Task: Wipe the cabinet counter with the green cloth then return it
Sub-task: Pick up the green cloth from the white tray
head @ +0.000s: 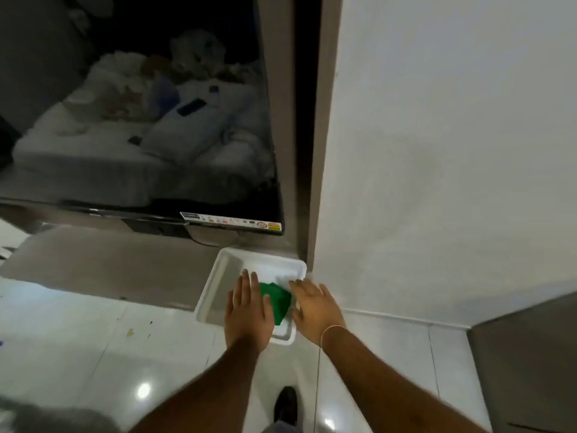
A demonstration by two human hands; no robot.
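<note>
My open left hand (248,310) and open right hand (315,307) flank the green cloth (276,300), folded inside the white tray (218,276). Judged step: pickup or return, undecidable; a pickup needs a pinch.

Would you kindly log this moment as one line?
left hand: open above tray | right hand: open above tray | green cloth: in white tray

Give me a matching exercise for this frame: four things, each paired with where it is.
Things:
1. green cloth
2. white tray
3. television
4. shoe

Places:
A. on the tiled floor, bottom of view
B. above the cabinet counter, reflecting a bed
C. inside the tray, between the two hands
D. at the counter's right end, overhanging its front edge

Pairs: 1-C, 2-D, 3-B, 4-A
</note>
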